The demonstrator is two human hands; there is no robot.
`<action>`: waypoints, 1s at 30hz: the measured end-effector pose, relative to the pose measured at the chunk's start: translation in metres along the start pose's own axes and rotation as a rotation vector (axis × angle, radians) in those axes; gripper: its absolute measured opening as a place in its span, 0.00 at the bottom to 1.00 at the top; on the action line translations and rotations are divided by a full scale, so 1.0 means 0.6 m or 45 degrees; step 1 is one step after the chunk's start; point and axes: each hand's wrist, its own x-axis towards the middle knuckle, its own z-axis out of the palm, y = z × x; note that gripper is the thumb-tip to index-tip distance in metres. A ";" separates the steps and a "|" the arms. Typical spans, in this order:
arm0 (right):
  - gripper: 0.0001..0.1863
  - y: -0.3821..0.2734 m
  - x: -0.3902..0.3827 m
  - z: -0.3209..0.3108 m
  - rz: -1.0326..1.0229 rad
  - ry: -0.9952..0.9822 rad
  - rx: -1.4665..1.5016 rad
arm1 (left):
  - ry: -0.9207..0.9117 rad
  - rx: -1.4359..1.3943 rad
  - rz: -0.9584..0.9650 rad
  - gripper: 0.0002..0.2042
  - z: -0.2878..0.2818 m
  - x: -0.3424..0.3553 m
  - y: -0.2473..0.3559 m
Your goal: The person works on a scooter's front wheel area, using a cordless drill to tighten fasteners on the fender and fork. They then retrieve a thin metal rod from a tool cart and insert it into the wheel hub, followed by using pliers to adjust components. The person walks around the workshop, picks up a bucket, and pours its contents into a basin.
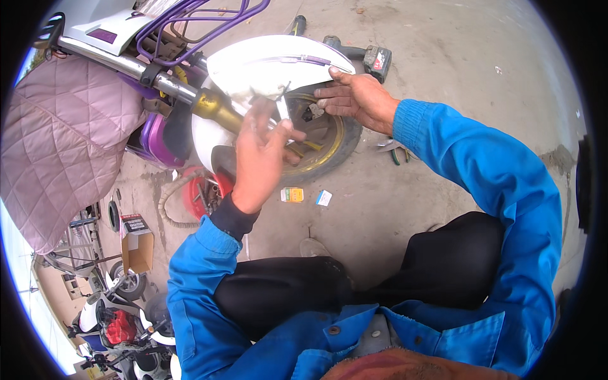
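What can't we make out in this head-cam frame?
All in the head view:
Left hand: fingers motion-blurred; can't tell whether they grip the pale strip beside them.
Front wheel: partly hidden behind the left hand and white fender.
Red container: contents too small and blurred to identify.
Purple tubing: cut off by the top edge.
Quilted cover: hides whatever lies beneath.

head camera, left fisheye | from wearer's head | faces down, upright | close above left hand (261, 149) and right hand (366, 99)
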 end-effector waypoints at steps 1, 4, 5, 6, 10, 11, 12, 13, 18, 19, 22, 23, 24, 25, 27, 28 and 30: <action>0.32 0.003 0.001 0.006 0.025 0.017 0.055 | -0.009 -0.114 -0.082 0.39 -0.002 0.003 -0.006; 0.29 0.015 0.002 0.022 -0.005 0.014 0.112 | -0.001 -0.395 -0.191 0.32 -0.003 0.015 -0.022; 0.28 0.019 0.001 0.027 -0.029 0.060 0.118 | 0.009 -0.479 -0.204 0.29 -0.001 0.020 -0.026; 0.27 0.022 0.002 0.036 -0.038 0.084 0.160 | -0.021 -0.555 -0.197 0.25 -0.001 0.022 -0.029; 0.23 0.031 0.018 0.052 -0.052 0.152 0.308 | -0.114 -0.790 -0.182 0.09 0.004 0.037 -0.041; 0.22 0.035 0.024 0.053 -0.050 0.161 0.341 | -0.112 -0.808 -0.189 0.10 0.001 0.040 -0.045; 0.20 0.037 0.025 0.054 -0.060 0.178 0.329 | -0.119 -0.833 -0.200 0.11 0.001 0.043 -0.048; 0.19 0.040 0.027 0.056 -0.070 0.194 0.317 | -0.121 -0.840 -0.208 0.11 0.000 0.045 -0.048; 0.18 0.048 0.028 0.050 -0.131 0.208 0.236 | -0.096 -0.813 -0.221 0.07 0.008 0.045 -0.034; 0.18 0.046 0.027 0.050 -0.137 0.196 0.257 | -0.095 -0.806 -0.212 0.07 0.008 0.046 -0.035; 0.17 0.035 0.019 0.054 -0.116 0.196 0.347 | -0.086 -0.787 -0.194 0.07 0.005 0.048 -0.042; 0.17 0.033 0.016 0.056 -0.101 0.200 0.382 | -0.079 -0.778 -0.192 0.07 0.004 0.048 -0.043; 0.16 0.034 0.017 0.055 -0.108 0.204 0.369 | -0.078 -0.773 -0.189 0.07 0.004 0.049 -0.045; 0.16 0.036 0.019 0.052 -0.116 0.208 0.355 | -0.088 -0.782 -0.196 0.08 0.005 0.049 -0.046; 0.15 0.040 0.022 0.047 -0.126 0.199 0.319 | -0.106 -0.794 -0.206 0.08 0.005 0.051 -0.046; 0.15 0.041 0.024 0.043 -0.130 0.188 0.297 | -0.097 -0.795 -0.207 0.09 0.006 0.051 -0.044; 0.14 0.043 0.026 0.037 -0.124 0.173 0.289 | -0.081 -0.798 -0.208 0.10 0.011 0.049 -0.040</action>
